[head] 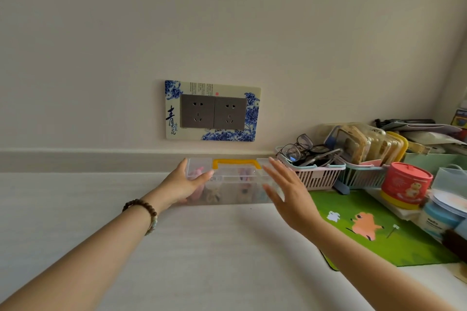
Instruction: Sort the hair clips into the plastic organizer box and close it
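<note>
The clear plastic organizer box with a yellow handle stands against the wall at the back of the white table. Its lid looks down, and pink and pale hair clips show blurred through the plastic. My left hand, a bead bracelet on its wrist, lies against the box's left end with the thumb on top. My right hand is flat with fingers spread at the box's right end; I cannot tell if it touches.
A pink basket with glasses stands right of the box, with a teal basket of packets behind it. A red and yellow tin, jars and a green mat fill the right side. A double wall socket is above.
</note>
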Demonstrator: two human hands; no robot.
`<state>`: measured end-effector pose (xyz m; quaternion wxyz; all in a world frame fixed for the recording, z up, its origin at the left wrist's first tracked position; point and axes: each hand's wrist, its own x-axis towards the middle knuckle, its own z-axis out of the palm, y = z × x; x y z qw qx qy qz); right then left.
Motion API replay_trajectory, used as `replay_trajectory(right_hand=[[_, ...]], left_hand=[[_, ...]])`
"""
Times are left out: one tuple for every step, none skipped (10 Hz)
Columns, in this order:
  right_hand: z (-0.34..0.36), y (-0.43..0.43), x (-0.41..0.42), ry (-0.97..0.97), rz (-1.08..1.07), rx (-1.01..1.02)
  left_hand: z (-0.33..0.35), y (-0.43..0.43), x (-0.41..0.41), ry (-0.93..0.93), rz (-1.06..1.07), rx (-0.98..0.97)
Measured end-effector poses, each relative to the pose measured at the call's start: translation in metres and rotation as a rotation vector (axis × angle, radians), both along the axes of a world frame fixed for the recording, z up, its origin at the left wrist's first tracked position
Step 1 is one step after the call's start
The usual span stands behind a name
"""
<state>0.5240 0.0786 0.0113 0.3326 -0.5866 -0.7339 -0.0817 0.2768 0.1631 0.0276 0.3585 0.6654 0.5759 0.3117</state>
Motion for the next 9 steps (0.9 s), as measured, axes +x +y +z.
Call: replay_trajectory(right_hand=[[-0.006, 0.007, 0.009, -0.266, -0.014, -0.128], [-0.005, 0.019, 0.016, -0.341, -0.041, -0.163], [-0.003, 0.032, 0.02, -0.364, -0.05, -0.217], [-0.002, 0.045, 0.022, -0.348, -0.043, -0.252], [0.0, 0.051, 0.022, -0.334, -0.039, -0.272], [0.0, 0.055, 0.021, -0.36, -0.051, -0.276], [0.002, 0.056, 0.017, -0.369, -0.08, -0.307], [0.007, 0.053, 0.013, -0.297, -0.069, -0.346], [0.027, 0.038, 0.004, -0.229, -0.026, -0.233]], left_hand=[[-0.002, 0.006, 0.007, -0.004, 0.017, 0.045], [-0.003, 0.017, 0.015, 0.018, 0.034, 0.055], [-0.002, 0.026, 0.018, 0.014, 0.029, 0.042], [-0.003, 0.035, 0.02, 0.01, 0.044, 0.048], [-0.004, 0.04, 0.025, 0.023, 0.071, 0.07], [-0.011, 0.042, 0.032, 0.041, 0.127, 0.111], [-0.007, 0.037, 0.038, 0.015, 0.17, 0.083], [-0.002, 0.03, 0.037, -0.043, 0.149, 0.048], [0.001, 0.021, 0.033, -0.033, 0.112, 0.047]])
